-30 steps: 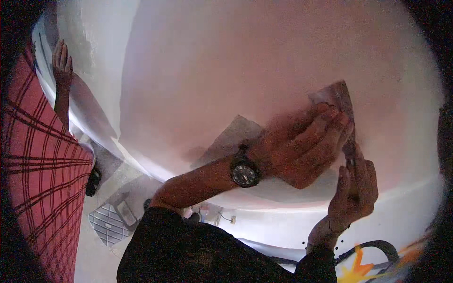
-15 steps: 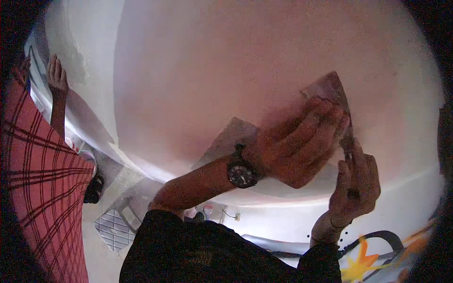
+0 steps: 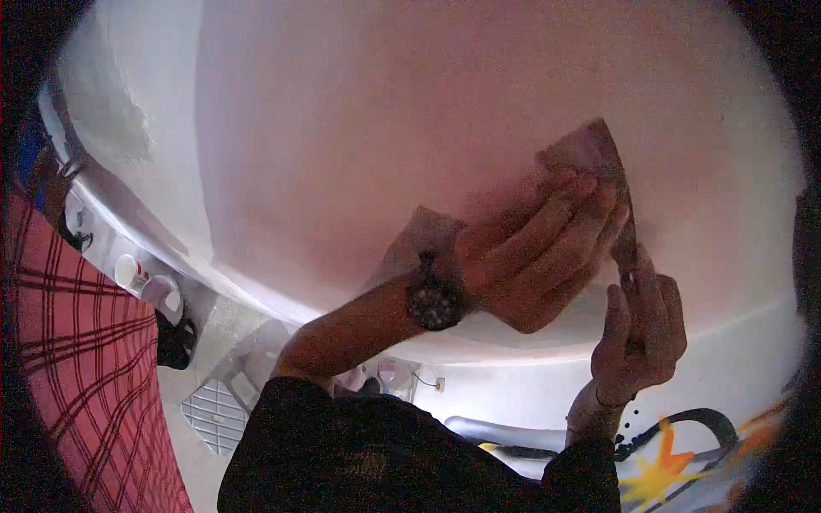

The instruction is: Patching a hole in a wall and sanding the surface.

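A flat scraper blade (image 3: 582,144) lies on the broad pinkish-white curved surface (image 3: 359,103). My left hand (image 3: 534,256), watch at the wrist, has its fingertips pressed on the blade. My right hand (image 3: 641,329), lower and to the right, is wrapped round the scraper's handle. A grey angular patch (image 3: 410,244) shows behind my left wrist; I cannot tell whether it is a shadow. The blade's edge against the surface is partly hidden by fingers.
A person in red plaid (image 3: 85,359) is close on my left, with dark footwear (image 3: 175,342) below. A white cup (image 3: 128,272), a round container (image 3: 162,299) and a grey grid panel (image 3: 214,415) are on the floor. A socket (image 3: 439,384) and painted graphics (image 3: 658,462) show on the lower wall.
Both my hands and the scraper have moved slightly up and left in the view. The other person's raised hand has left the upper left surface, and the cup has come into fuller view.
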{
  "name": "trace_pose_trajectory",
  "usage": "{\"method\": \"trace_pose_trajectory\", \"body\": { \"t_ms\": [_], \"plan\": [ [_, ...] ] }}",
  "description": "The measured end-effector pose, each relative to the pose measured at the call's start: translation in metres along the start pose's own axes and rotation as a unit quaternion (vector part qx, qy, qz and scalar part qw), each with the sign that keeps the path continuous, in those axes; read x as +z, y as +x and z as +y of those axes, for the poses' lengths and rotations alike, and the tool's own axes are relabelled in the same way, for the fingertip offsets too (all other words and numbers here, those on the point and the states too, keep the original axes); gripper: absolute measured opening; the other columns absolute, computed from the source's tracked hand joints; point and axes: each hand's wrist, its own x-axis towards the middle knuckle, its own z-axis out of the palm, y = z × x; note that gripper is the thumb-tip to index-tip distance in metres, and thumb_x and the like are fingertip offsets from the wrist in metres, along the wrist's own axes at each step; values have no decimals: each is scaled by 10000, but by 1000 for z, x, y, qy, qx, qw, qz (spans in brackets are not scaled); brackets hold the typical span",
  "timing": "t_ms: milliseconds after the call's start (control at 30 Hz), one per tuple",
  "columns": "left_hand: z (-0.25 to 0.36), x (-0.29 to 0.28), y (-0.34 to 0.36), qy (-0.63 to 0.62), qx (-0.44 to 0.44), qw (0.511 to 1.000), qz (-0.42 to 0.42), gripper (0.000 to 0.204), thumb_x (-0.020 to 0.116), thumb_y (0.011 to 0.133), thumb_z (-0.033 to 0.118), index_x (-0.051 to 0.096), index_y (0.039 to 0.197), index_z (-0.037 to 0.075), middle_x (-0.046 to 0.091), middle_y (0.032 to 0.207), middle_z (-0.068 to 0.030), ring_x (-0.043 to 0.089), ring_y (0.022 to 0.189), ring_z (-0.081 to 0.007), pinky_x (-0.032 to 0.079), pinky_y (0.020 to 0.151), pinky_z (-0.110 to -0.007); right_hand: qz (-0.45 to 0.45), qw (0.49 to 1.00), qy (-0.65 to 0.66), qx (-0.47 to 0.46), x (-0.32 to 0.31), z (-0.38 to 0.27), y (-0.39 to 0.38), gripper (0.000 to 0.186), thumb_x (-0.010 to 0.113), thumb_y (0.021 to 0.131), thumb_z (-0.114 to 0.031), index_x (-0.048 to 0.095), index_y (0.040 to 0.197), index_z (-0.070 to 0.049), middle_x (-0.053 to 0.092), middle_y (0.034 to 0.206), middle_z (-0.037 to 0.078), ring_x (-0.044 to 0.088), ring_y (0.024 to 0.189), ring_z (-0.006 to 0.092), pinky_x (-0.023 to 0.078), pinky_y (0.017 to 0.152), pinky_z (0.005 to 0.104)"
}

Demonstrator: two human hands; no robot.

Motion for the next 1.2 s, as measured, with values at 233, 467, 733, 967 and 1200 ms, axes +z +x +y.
{"method": "trace_pose_trajectory", "body": {
  "t_ms": [233, 467, 733, 967, 1200],
  "plan": [
    [-3, -13, 3, -23, 15, 998, -52, 246, 575, 818, 103, 675, 989, -43, 637, 1038, -174, 624, 987, -301, 542, 831, -377, 0, 1000, 30, -5, 0, 4, 0, 308, 593, 804, 7, 599, 1089, 124, 662, 858, 213, 592, 709, 254, 484, 644, 324],
    [-9, -16, 3, -8, 66, 996, -57, 217, 562, 846, 84, 678, 973, -48, 647, 997, -174, 629, 964, -291, 552, 800, -376, -1, 998, 24, 66, -3, -12, 2, 281, 597, 806, -6, 614, 1052, 127, 666, 928, 221, 585, 739, 257, 478, 668, 336],
    [-21, -31, 10, 36, 68, 997, -24, 202, 568, 824, 71, 687, 950, -33, 658, 983, -146, 637, 952, -271, 550, 834, -363, 14, 994, 69, 84, 7, -22, 3, 320, 577, 848, -80, 595, 1091, 127, 658, 927, 208, 557, 738, 215, 442, 667, 319],
    [-31, -38, 10, -72, 67, 995, -24, 223, 601, 773, 86, 684, 945, -30, 654, 981, -154, 638, 960, -267, 546, 857, -363, 87, 991, 81, 63, 31, -22, -24, 391, 553, 877, -172, 577, 1086, 157, 585, 667, 118, 478, 624, 174, 378, 550, 285],
    [-16, -48, 26, -50, 33, 997, -53, 256, 623, 788, 92, 684, 1034, 51, 630, 1093, -106, 591, 1056, -278, 512, 924, -403, 89, 994, 63, -26, 16, -15, 4, 348, 549, 867, -126, 582, 1073, 152, 607, 753, 149, 482, 593, 202, 379, 545, 292]
  ]
}}
